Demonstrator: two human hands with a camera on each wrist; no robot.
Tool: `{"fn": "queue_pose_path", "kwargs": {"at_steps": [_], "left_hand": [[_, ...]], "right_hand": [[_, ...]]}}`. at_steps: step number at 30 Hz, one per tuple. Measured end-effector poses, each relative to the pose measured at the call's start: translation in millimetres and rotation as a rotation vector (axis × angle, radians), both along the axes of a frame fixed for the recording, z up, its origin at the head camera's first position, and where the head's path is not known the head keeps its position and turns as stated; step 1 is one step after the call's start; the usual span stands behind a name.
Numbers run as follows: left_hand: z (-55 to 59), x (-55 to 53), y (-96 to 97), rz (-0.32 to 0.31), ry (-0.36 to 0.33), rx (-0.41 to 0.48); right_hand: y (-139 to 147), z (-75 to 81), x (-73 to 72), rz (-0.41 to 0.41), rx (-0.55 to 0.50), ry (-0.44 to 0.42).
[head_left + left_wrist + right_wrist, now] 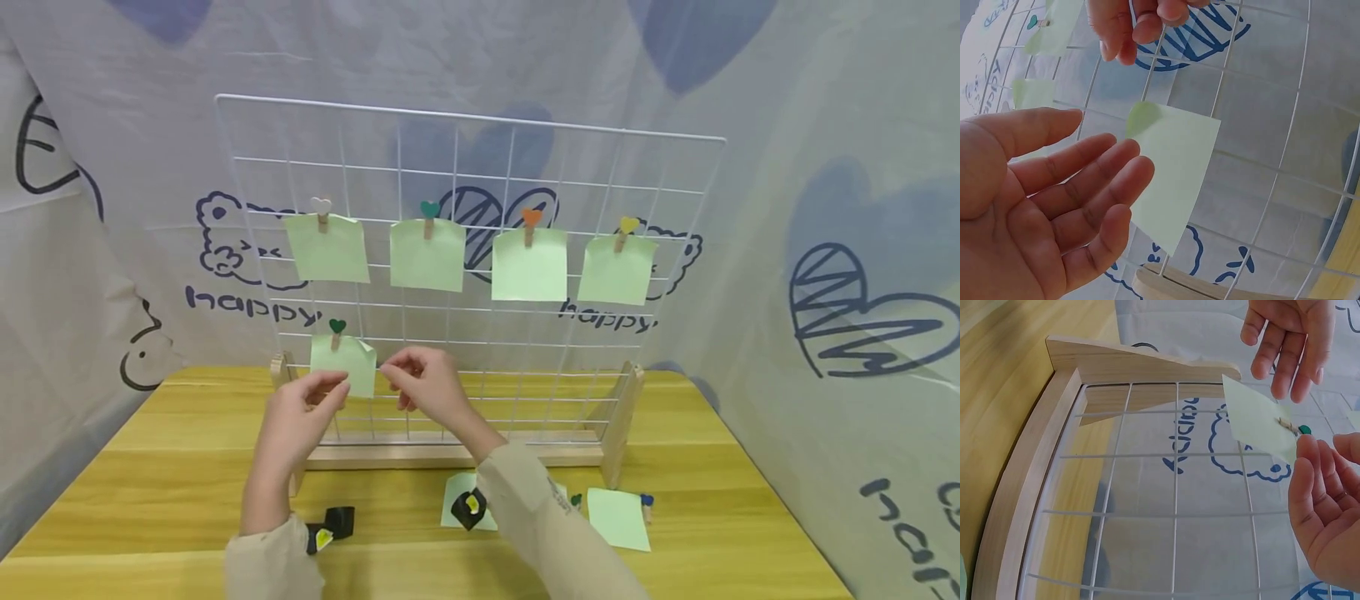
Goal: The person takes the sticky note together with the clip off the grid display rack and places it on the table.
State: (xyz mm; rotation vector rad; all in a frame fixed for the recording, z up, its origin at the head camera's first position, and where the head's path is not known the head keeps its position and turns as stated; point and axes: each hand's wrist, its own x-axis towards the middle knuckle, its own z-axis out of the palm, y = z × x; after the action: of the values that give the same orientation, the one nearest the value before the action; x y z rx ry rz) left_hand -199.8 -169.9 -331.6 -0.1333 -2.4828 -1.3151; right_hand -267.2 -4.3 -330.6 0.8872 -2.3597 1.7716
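Note:
A pale green sticky note [362, 371] hangs low at the left of a white wire grid [465, 117], under a small wooden clothespin with a dark green heart [337, 326]. Its upper right corner curls. My left hand [298, 417] is in front of the note's lower left, thumb and fingers apart; the left wrist view shows nothing in its palm. Just right of the note is my right hand [433, 387], fingers loosely bent and holding nothing. In the right wrist view, the right fingertips [1307, 447] are close to the green heart; whether they touch cannot be told.
Higher on the grid, several notes [427, 258] hang from heart clothespins. A wooden stand [450, 457] supports the grid. On the table lie a loose note [618, 521], a blue-headed clothespin [647, 510] and black items with yellow labels [340, 522], one on another note [452, 492].

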Motion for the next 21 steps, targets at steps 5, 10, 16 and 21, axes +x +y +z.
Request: {"fn": "queue_pose_path", "kwargs": {"at_steps": [5, 10, 16, 21], "left_hand": [[0.9, 2.1, -3.9, 0.049, 0.029, 0.005], [2.5, 4.0, -10.2, 0.088, 0.037, 0.003], [5.5, 3.8, -17.0, 0.134, 0.057, -0.009], [7.8, 1.9, -18.8, 0.178, 0.090, -0.001]], "right_hand": [[-6, 0.9, 0.1, 0.010, -0.006, 0.054], [-14, 4.0, 0.1, 0.014, -0.014, 0.083], [-21, 7.4, 0.3, -0.014, 0.002, 0.114], [-26, 8.2, -0.3, -0.033, 0.001, 0.133]]}}
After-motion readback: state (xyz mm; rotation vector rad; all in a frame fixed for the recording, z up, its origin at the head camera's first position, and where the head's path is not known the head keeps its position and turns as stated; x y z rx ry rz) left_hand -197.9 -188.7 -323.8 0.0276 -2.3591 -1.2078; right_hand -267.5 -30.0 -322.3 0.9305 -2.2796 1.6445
